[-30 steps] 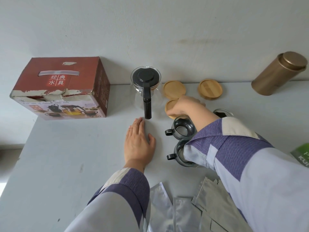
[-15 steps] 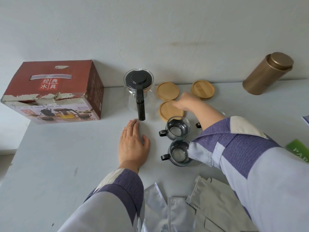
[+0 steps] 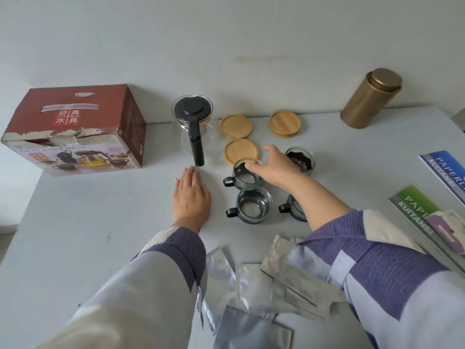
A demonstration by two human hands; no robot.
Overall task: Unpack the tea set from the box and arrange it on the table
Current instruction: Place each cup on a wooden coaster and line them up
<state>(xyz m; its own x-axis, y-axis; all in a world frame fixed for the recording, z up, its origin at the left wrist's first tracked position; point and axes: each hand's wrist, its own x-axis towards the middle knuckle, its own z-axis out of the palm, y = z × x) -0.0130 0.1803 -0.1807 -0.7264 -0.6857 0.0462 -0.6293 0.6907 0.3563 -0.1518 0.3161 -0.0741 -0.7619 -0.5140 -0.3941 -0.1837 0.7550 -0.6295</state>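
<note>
Glass cups: four, black-handled, clustered at mid-table; nearest cup, far-left cup.
Right hand: over the far-left cup, fingers spread loosely, thumb at its rim, holding nothing.
Left hand: flat on the table, fingers straight together.
Teapot: upright beside three wooden coasters.
Box: far left, well apart.

Soft, even daylight is filling the scene, fairly bright, with only faint shadows falling beside the box and under the sleeves. Wide-angle distortion is bending the table edge and stretching the sleeves at the bottom, which are looking soft. Mild glare is showing on the foil packets and the gold tin; overall sharpness is moderate, slightly compressed.
</note>
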